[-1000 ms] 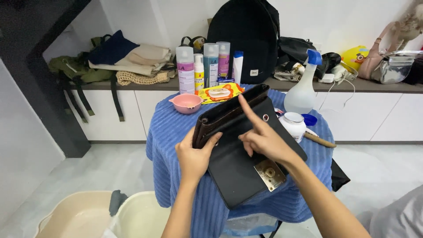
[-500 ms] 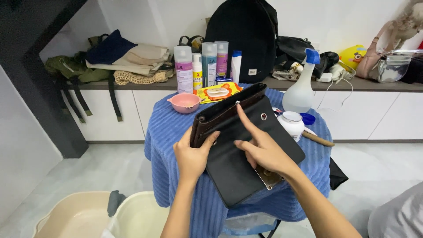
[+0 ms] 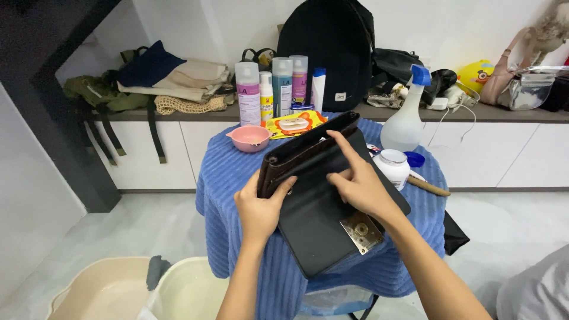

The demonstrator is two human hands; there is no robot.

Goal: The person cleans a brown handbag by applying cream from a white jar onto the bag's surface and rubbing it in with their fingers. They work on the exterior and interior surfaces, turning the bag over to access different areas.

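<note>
Left hand (image 3: 259,208) grips the near corner of the black handbag (image 3: 320,195), thumb hooked over the brown edge, fingers closed under it. Right hand (image 3: 357,185) lies flat on the open flap, fingers together, index stretched toward the bag's top rim. Bag sits mid-frame, tilted, on the blue-covered table (image 3: 231,178); brass clasp plate (image 3: 361,232) at flap's lower end. Just right: white jar (image 3: 393,168), spray bottle (image 3: 406,115). Upper left of bag: pink bowl (image 3: 249,138). Lower left of frame: two cream tubs (image 3: 118,290).
</note>
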